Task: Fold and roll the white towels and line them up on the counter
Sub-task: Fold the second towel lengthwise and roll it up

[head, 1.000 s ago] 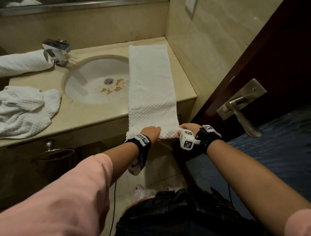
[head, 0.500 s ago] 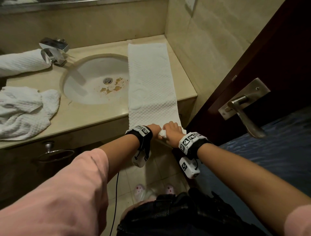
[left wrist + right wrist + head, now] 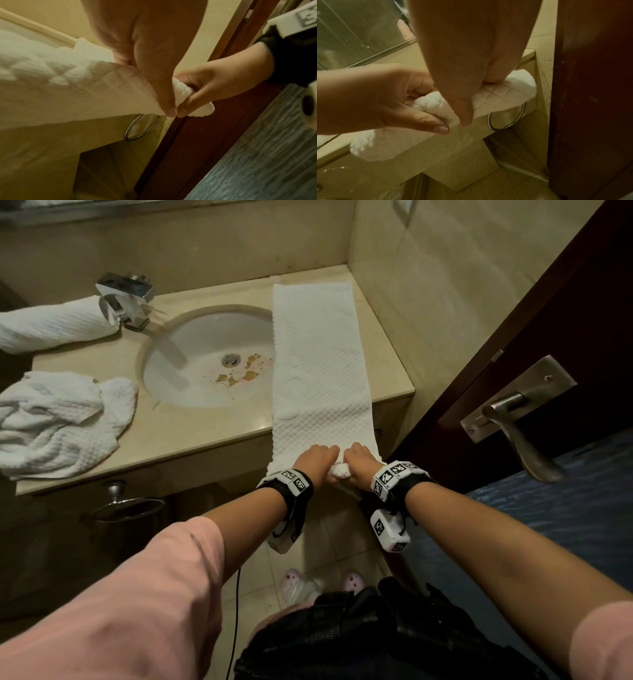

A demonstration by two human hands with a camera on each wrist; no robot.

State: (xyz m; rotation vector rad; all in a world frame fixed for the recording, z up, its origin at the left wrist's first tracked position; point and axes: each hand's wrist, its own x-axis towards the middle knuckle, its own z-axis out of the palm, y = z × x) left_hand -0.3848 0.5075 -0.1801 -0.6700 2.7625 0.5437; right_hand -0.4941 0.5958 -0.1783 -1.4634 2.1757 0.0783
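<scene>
Both hands (image 3: 337, 462) on folded towel's (image 3: 318, 364) near end

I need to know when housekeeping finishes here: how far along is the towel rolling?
Done: one rolled towel lies on the counter beside the tap. In hand: the left hand and right hand grip the near end of a folded towel, with only the first small turn rolled. Left: the rest of that roll, then the crumpled towel.

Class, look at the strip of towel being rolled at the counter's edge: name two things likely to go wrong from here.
1. Both hands, left and right, grip the towel where it overhangs the counter, so the roll may sag loose.
2. The towel's left edge overlaps the stained sink and may get dirty.
</scene>
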